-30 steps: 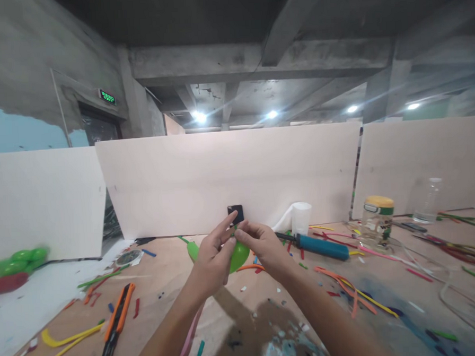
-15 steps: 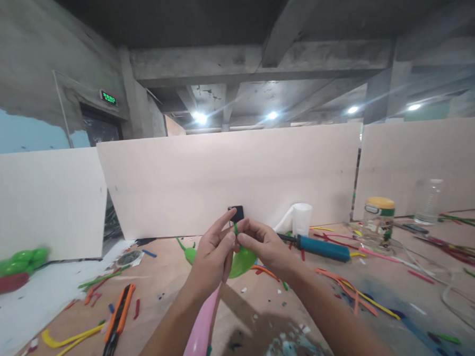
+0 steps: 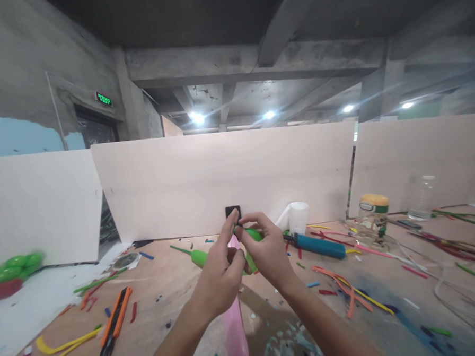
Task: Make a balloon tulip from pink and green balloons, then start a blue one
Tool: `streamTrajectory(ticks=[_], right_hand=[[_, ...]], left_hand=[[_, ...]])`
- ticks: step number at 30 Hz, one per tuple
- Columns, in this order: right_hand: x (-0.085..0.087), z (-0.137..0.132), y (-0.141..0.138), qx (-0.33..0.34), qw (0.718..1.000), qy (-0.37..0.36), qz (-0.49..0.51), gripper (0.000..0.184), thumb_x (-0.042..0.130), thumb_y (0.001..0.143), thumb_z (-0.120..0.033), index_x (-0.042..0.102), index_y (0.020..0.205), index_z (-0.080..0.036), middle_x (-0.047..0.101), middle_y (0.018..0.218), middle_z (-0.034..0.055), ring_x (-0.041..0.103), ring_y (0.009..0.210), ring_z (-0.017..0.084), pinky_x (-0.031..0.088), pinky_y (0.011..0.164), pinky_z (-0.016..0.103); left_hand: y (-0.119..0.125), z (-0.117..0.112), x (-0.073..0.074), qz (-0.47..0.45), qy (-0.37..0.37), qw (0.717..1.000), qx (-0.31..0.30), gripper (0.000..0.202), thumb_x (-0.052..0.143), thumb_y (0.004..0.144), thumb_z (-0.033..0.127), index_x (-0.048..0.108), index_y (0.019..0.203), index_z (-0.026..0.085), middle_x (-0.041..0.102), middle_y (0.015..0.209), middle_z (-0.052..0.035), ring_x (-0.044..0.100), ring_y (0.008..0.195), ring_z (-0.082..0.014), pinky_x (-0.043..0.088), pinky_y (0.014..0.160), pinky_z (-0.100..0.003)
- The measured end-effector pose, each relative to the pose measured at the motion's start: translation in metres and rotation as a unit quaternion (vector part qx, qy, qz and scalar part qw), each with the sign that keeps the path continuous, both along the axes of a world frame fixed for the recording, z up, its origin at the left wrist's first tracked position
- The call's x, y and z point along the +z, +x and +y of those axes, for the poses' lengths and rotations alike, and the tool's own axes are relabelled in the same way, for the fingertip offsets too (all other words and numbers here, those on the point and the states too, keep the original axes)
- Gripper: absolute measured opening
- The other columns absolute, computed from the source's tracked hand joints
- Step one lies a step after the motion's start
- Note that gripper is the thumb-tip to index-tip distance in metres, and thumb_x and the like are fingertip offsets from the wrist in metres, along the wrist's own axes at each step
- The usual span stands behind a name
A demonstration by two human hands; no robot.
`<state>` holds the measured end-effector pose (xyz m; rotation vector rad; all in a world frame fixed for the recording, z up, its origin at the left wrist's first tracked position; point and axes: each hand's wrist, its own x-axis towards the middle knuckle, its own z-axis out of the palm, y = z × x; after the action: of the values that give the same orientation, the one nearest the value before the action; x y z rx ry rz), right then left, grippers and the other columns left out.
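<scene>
My left hand [image 3: 222,266] and my right hand [image 3: 265,248] meet in front of me above the table, fingers pinched together. Between them they grip a green balloon [image 3: 253,234] whose bulb shows by my right fingers. A second green balloon end [image 3: 197,257] sticks out to the left behind my left hand. A pink balloon [image 3: 234,327] hangs down below my left hand, its top rising between the fingers. How the pink and green balloons are joined is hidden by my fingers.
A teal hand pump [image 3: 318,245], a white paper roll [image 3: 297,217], a yellow-lidded jar [image 3: 373,216] and a clear bottle [image 3: 419,197] stand behind. An orange utility knife [image 3: 115,325] lies left. Several loose uninflated balloons litter the wooden table [image 3: 167,293]. Pale partition boards [image 3: 221,179] close the back.
The green bulb has shifted from below my hands to between my right fingers. The pink balloon now hangs straighter below. My view dipped slightly.
</scene>
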<state>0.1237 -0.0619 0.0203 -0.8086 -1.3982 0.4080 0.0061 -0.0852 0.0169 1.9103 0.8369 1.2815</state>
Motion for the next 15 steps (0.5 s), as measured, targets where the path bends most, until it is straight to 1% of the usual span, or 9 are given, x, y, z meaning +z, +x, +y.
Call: streamTrajectory(ticks=[2,3,5,7,9,12,15], right_hand=[[-0.001,-0.001,-0.002,0.002,1.0,0.016,0.01,0.007,0.059,0.077,-0.023,0.054,0.082,-0.022,0.064,0.094,0.001,0.059,0.071,0.013,0.045,0.064,0.024],[-0.002,-0.001,-0.003,0.005,1.0,0.018,0.015,0.007,0.058,0.077,-0.021,0.053,0.081,-0.022,0.065,0.093,0.0006,0.06,0.071,0.012,0.045,0.063,0.024],[-0.003,-0.001,-0.005,0.002,1.0,0.016,0.014,0.006,0.058,0.077,-0.02,0.053,0.08,-0.021,0.065,0.086,-0.0006,0.061,0.071,0.013,0.046,0.064,0.023],[-0.004,0.0,-0.006,-0.017,1.0,0.019,0.0,0.004,0.058,0.076,-0.018,0.056,0.079,-0.021,0.065,0.077,-0.0015,0.061,0.071,0.013,0.046,0.065,0.023],[-0.005,0.001,-0.005,-0.036,0.999,0.026,-0.017,0.003,0.058,0.076,-0.018,0.059,0.078,-0.021,0.065,0.075,-0.0016,0.06,0.07,0.013,0.045,0.065,0.023],[-0.006,0.002,-0.003,-0.052,0.997,0.033,-0.039,0.003,0.057,0.076,-0.017,0.059,0.077,-0.02,0.064,0.073,-0.0018,0.059,0.07,0.013,0.044,0.065,0.023],[-0.007,0.003,-0.001,-0.067,0.994,0.038,-0.074,0.008,0.054,0.076,-0.014,0.058,0.078,-0.02,0.063,0.075,-0.0015,0.058,0.071,0.014,0.043,0.066,0.024]], left_hand=[[0.001,-0.002,-0.001,0.027,0.006,1.0,0.004,0.067,0.036,0.084,0.012,0.011,0.144,0.03,0.06,0.08,-0.002,0.054,0.059,-0.0104,0.047,0.054,-0.024],[0.002,-0.003,-0.002,0.037,0.01,0.999,0.009,0.069,0.037,0.083,0.012,0.01,0.144,0.029,0.057,0.077,-0.001,0.052,0.059,-0.0106,0.047,0.055,-0.024],[0.004,-0.006,-0.003,0.051,0.013,0.998,0.018,0.076,0.038,0.08,0.01,0.004,0.145,0.028,0.053,0.075,0.0,0.049,0.057,-0.0102,0.046,0.055,-0.025],[0.006,-0.01,-0.004,0.056,0.008,0.998,0.019,0.083,0.04,0.077,0.008,-0.004,0.144,0.028,0.052,0.077,-0.0001,0.048,0.057,-0.01,0.044,0.054,-0.025],[0.007,-0.013,-0.003,0.061,-0.003,0.998,0.011,0.088,0.041,0.075,0.007,-0.008,0.144,0.027,0.052,0.078,-0.0005,0.048,0.058,-0.0104,0.044,0.055,-0.026],[0.006,-0.015,-0.001,0.073,-0.025,0.997,-0.016,0.092,0.042,0.071,0.005,-0.01,0.144,0.027,0.054,0.084,-0.0028,0.05,0.061,-0.0112,0.044,0.058,-0.027],[0.003,-0.013,0.0,0.075,-0.039,0.996,-0.037,0.093,0.043,0.069,0.004,-0.007,0.144,0.028,0.055,0.099,-0.0074,0.052,0.064,-0.0113,0.045,0.061,-0.028]])
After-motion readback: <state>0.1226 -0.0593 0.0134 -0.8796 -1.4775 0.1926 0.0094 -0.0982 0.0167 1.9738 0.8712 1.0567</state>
